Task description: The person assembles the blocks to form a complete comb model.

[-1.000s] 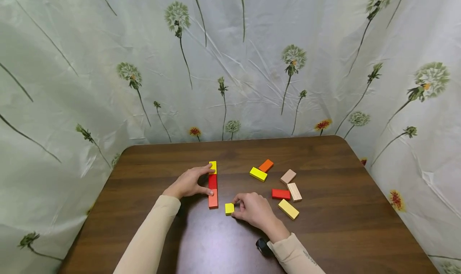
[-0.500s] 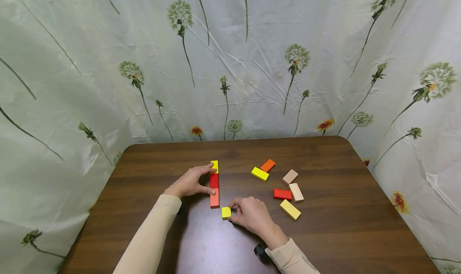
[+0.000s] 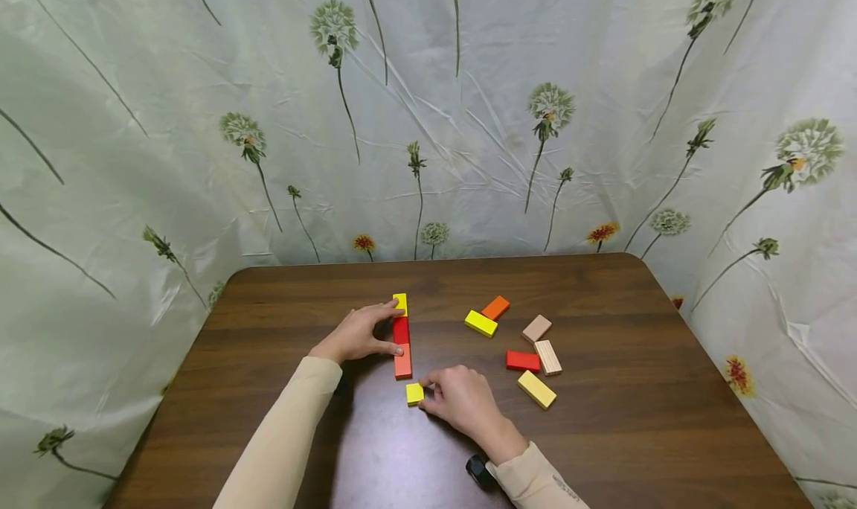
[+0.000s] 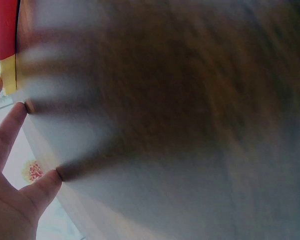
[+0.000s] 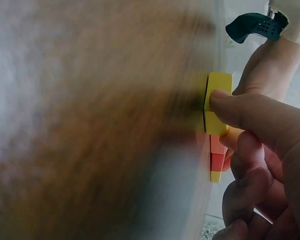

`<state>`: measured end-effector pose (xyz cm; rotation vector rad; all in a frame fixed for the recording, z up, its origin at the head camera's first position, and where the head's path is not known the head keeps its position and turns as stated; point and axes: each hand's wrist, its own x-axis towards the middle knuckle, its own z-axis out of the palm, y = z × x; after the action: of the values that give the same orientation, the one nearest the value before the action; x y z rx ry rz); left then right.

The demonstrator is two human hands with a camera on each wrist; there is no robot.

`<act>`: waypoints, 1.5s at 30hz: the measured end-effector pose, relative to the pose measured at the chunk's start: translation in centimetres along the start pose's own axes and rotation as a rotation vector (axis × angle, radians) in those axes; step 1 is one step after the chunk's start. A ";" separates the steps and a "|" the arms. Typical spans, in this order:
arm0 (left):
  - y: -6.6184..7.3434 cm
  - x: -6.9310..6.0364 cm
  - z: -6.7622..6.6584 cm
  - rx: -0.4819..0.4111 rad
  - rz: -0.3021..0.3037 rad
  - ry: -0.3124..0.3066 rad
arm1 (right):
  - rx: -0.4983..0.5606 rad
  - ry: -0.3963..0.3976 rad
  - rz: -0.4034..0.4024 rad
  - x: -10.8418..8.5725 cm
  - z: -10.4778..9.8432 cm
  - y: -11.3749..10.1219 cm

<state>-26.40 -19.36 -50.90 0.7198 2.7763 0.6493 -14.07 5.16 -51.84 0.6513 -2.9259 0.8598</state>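
In the head view, a yellow block (image 3: 400, 304), a red block (image 3: 401, 330) and a salmon block (image 3: 402, 363) lie end to end in a straight row. My left hand (image 3: 358, 333) rests along that row, one fingertip at the yellow block and the thumb on the salmon one. Its other fingers spread out on the table in the left wrist view. Between thumb and fingers, my right hand (image 3: 466, 401) pinches a small yellow block (image 3: 414, 394), just below the row's near end with a narrow gap. The right wrist view shows the thumb against yellow (image 5: 218, 122).
To the right on the brown table (image 3: 623, 330) lie a yellow block (image 3: 480, 324), an orange block (image 3: 495, 308), a pinkish block (image 3: 536, 329), a striped wooden block (image 3: 548, 358), a red block (image 3: 523, 361) and a pale yellow block (image 3: 537, 390). A patterned curtain hangs behind.
The small yellow block has moved left in my right hand, below the row. The row has shifted slightly right and away, with my left hand moving along.
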 end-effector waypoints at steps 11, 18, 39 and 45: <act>0.4 0.6 0.1 0.020 -0.028 0.002 | -0.055 0.021 0.026 0.7 0.2 -0.5; 0.3 0.2 0.2 0.019 -0.032 0.001 | -0.090 -0.008 0.050 1.3 0.5 -1.1; 0.5 1.0 0.0 0.018 -0.017 -0.020 | -0.241 0.080 -0.049 1.7 0.6 -1.6; 0.8 0.9 -0.4 0.030 -0.021 -0.027 | -0.248 0.090 -0.072 1.8 0.6 -1.6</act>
<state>-26.91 -18.41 -50.27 0.6994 2.7707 0.5907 -15.06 2.96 -51.28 0.6749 -2.8427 0.4943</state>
